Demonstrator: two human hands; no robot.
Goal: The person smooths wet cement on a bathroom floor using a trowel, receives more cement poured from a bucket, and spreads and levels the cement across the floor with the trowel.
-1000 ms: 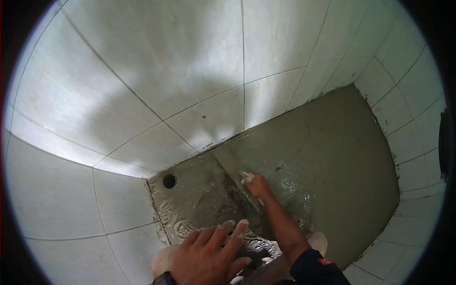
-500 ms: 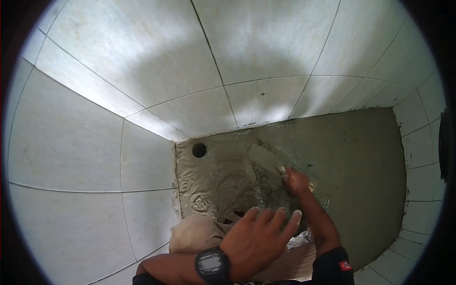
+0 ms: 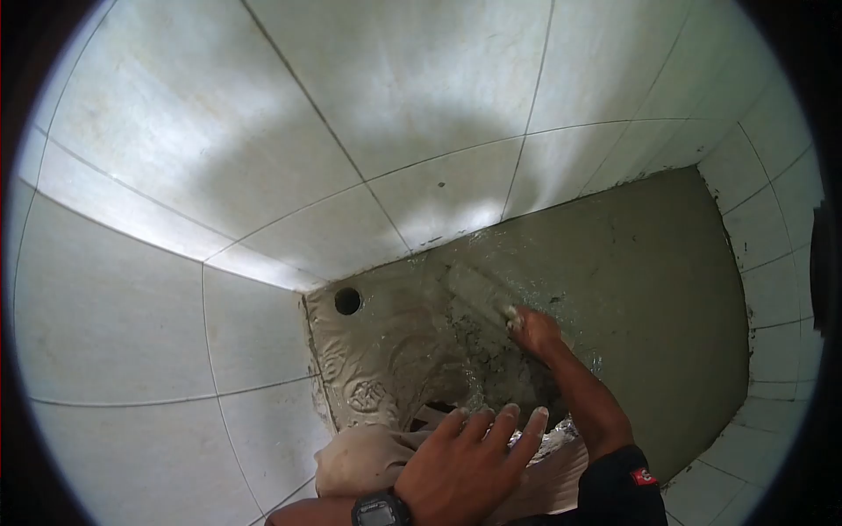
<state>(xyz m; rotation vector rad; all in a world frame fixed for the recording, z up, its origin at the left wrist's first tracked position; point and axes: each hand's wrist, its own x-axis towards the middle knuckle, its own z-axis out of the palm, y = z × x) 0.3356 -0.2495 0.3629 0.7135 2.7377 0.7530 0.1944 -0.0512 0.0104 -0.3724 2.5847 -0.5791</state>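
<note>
My right hand [image 3: 533, 333] is closed around the handle of a trowel with a long flat blade [image 3: 478, 291]. The blade is smeared with wet cement and lies on the floor's wet cement [image 3: 649, 289], with its far end toward the wall. Rough, lumpy cement [image 3: 495, 351] shows beside the blade, on its near left side. My left hand [image 3: 469, 465], with a watch on its wrist, hovers near my knee with the fingers spread and holds nothing; its fingertips have pale residue on them.
A round drain hole [image 3: 348, 301] opens near the left corner. The cement around it is rippled, while the right side is smoother. Tiled walls [image 3: 456, 193] enclose the floor at the back, left and right. My bent knee [image 3: 364, 460] is at the near edge.
The view has tilted, so the drain hole and left corner sit lower. The trowel in my right hand has shifted slightly toward the back wall. My left hand stays spread.
</note>
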